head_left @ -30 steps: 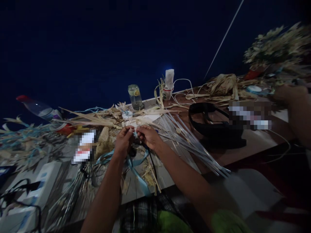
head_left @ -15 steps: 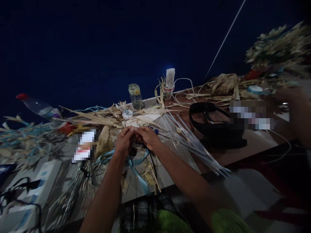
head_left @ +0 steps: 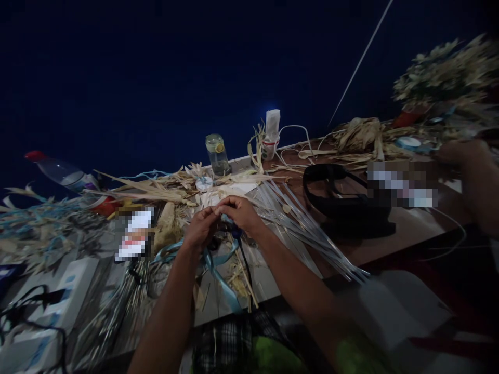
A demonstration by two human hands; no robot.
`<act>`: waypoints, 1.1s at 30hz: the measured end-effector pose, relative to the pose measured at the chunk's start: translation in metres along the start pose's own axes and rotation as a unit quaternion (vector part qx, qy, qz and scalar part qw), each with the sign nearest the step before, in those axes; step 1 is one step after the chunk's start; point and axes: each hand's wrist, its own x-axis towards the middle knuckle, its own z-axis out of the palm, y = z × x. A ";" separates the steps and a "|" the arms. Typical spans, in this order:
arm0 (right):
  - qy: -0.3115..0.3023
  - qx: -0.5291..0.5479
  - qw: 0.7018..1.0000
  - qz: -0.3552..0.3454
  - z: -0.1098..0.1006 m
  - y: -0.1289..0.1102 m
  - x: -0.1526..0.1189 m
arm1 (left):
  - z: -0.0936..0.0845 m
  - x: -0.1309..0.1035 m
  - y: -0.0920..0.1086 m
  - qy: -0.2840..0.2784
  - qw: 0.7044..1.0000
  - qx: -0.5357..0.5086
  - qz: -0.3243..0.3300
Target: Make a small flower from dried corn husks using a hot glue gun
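Observation:
Near the middle of the table, my left hand (head_left: pixel 201 227) and my right hand (head_left: pixel 243 215) meet fingertip to fingertip. Both are closed in a pinch, and whatever sits between the fingers is too small and dim to make out. A small bluish bit shows under my right fingers. Below the hands a light blue ribbon (head_left: pixel 221 280) hangs toward the table's front edge, beside a thin pale stick (head_left: pixel 247 283). Dried corn husks (head_left: pixel 171 193) lie just beyond my hands. To the right is a spread of clear plastic rods (head_left: pixel 307 228).
A glass jar (head_left: pixel 218 156) and a paper cup (head_left: pixel 268 149) stand at the back. Right are a black strapped device (head_left: pixel 339 200), more husks (head_left: pixel 360 137) and another person's hand (head_left: pixel 462 156). Left are a red-capped bottle (head_left: pixel 58 170), thin wires (head_left: pixel 128 296) and a power strip (head_left: pixel 72 285).
My right hand has lifted slightly and turned over the fingertips, while my left hand has barely moved. The other person's hand at the right has shifted a little.

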 end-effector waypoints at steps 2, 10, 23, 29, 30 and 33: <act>0.031 0.008 0.999 0.012 -0.001 0.000 0.001 | -0.001 0.000 0.001 -0.005 1.000 -0.005 0.008; 0.112 0.034 0.993 0.023 -0.007 -0.002 0.005 | -0.006 0.002 0.003 -0.001 0.998 -0.043 0.044; 0.117 -0.011 0.993 0.005 -0.010 0.003 0.008 | -0.004 -0.002 0.000 -0.079 0.996 -0.030 -0.022; 0.111 -0.008 0.994 0.005 -0.009 0.002 0.006 | -0.004 -0.002 0.003 -0.097 0.992 -0.071 -0.037; 0.109 -0.006 0.994 0.005 -0.009 0.001 0.005 | -0.004 -0.002 0.002 -0.102 0.991 -0.076 -0.040; 0.102 -0.010 0.995 0.011 -0.008 0.000 0.005 | -0.006 -0.001 0.001 -0.111 0.989 -0.084 -0.052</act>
